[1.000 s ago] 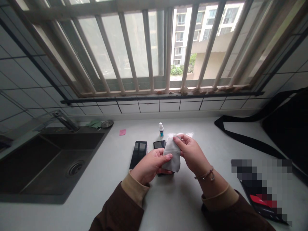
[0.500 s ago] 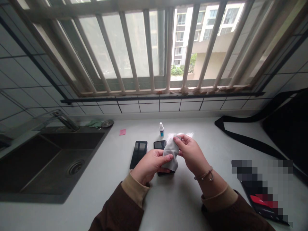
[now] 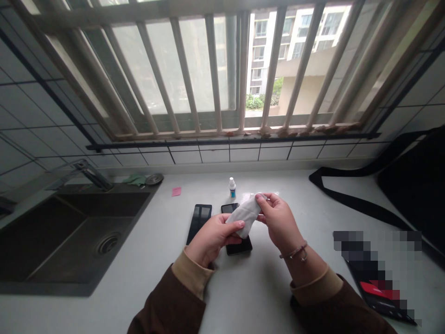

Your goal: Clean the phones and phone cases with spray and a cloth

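A small grey cloth (image 3: 245, 215) is stretched slantwise between my hands. My left hand (image 3: 216, 234) pinches its lower left part, thumb on top. The upper right corner is gripped between the thumb and fingers of my right hand (image 3: 276, 215). Below the cloth lies a black phone (image 3: 239, 247), partly covered by the cloth and my left fingers. A second dark phone (image 3: 200, 221) rests to its left, its lower end hidden by my left hand. Behind them a small white bottle (image 3: 232, 189) with a blue label stands upright. A clear plastic wrapper (image 3: 247, 196) lies behind the cloth, mostly hidden.
At left a dark sink (image 3: 83, 246) with a faucet (image 3: 93, 175) is set into the white counter (image 3: 250, 297). A pink note (image 3: 176, 191) lies near the sink. On the right are a black strap (image 3: 347, 195) and a partly pixelated dark object (image 3: 378, 292). A barred window stands behind.
The cloth has been pulled out flatter and longer. My hands have moved slightly apart, the left one to the left, uncovering more of the phone beneath.
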`<state>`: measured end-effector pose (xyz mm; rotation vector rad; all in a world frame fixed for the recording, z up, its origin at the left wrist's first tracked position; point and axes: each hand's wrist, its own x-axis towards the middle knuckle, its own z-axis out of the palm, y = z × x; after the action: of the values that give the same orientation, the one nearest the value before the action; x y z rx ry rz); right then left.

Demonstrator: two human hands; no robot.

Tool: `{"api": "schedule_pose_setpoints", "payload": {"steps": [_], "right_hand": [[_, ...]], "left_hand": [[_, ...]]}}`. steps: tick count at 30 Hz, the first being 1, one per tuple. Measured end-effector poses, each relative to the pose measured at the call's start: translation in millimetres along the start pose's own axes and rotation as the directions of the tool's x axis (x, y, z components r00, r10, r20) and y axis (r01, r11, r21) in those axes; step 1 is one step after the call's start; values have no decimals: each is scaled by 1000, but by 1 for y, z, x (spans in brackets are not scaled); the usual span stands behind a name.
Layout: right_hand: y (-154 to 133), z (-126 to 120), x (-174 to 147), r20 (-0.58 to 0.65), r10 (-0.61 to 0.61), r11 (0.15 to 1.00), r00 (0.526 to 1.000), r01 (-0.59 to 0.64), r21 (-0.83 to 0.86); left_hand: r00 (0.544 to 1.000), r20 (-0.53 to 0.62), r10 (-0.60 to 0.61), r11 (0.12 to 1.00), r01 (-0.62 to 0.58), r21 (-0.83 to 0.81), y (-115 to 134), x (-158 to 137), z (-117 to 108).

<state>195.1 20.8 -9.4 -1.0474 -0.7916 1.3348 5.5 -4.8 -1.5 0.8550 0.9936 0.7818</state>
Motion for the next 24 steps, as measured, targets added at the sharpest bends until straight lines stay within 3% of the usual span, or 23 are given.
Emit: {"api": "schedule_pose_setpoints", "payload": {"steps": [4, 8, 13, 18, 20, 24], "right_hand": [[-1, 0, 1, -33, 38, 997, 999, -36, 67], [2, 0, 2, 22, 123, 988, 992, -124, 91], [3, -2, 3, 100, 263, 962, 960, -269, 46], [1, -4, 2, 159, 479, 873, 863, -487, 11], [2, -5, 2, 180, 479, 869, 859, -494, 45], [7, -7, 5, 164, 317, 933, 934, -338, 121]], "left_hand": [[981, -146, 127, 973, -152, -172, 3, 3, 1], [956, -256, 143, 959, -198, -204, 6, 4, 3], [959, -227, 171, 963, -211, -166, 5, 6, 3], [935, -164, 315, 939, -333, -91, 5, 5, 3], [937, -100, 335, 937, -343, -70, 5, 3, 4], [955, -116, 273, 958, -281, -57, 4, 3, 6]]}}
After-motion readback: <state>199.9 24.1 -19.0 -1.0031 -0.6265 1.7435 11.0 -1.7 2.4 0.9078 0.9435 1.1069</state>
